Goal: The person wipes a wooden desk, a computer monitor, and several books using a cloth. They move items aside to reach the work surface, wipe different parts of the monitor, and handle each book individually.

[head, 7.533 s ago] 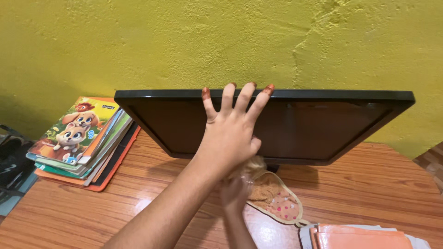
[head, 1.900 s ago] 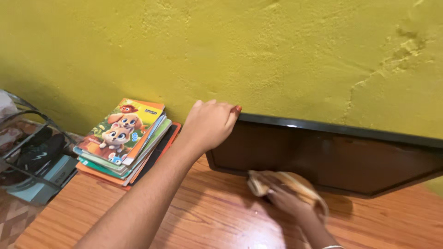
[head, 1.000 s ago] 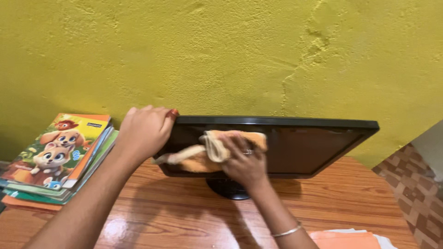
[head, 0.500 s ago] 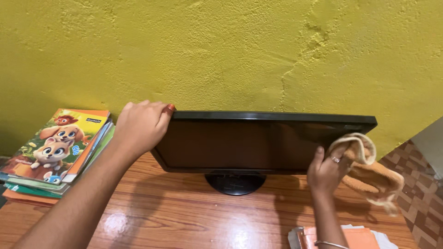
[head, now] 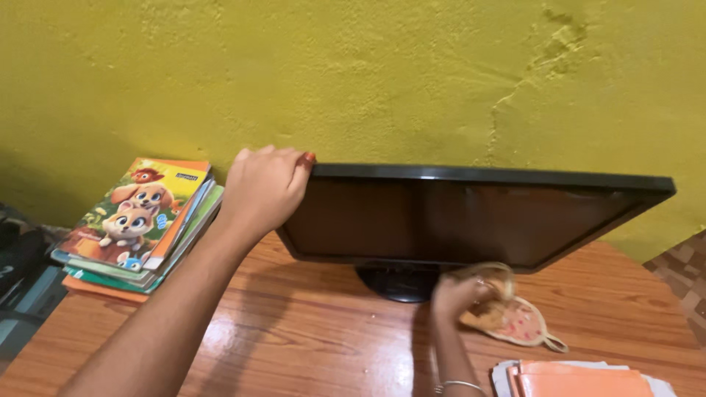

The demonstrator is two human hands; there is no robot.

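Left hand (head: 266, 187) gripping monitor (head: 478, 217) corner at 10 o'clock; right hand (head: 457, 294) clutching cloth (head: 507, 316), wiping at 6 o'clock, screen looking mostly done.

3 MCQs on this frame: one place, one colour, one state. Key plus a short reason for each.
1. Where is the left hand?
A. on the black flat monitor's top left corner
B. on the stack of books
C. flat on the wooden table

2. What colour is the wall?
A. white
B. yellow-green
C. blue

3. What is the right hand doing?
A. resting empty
B. gripping the tan cloth on the table
C. lifting the orange folder

Key: 1 A, fingers curl over the corner. 2 B, textured yellow-green plaster. 3 B, cloth bunched at the fingers, below the screen.
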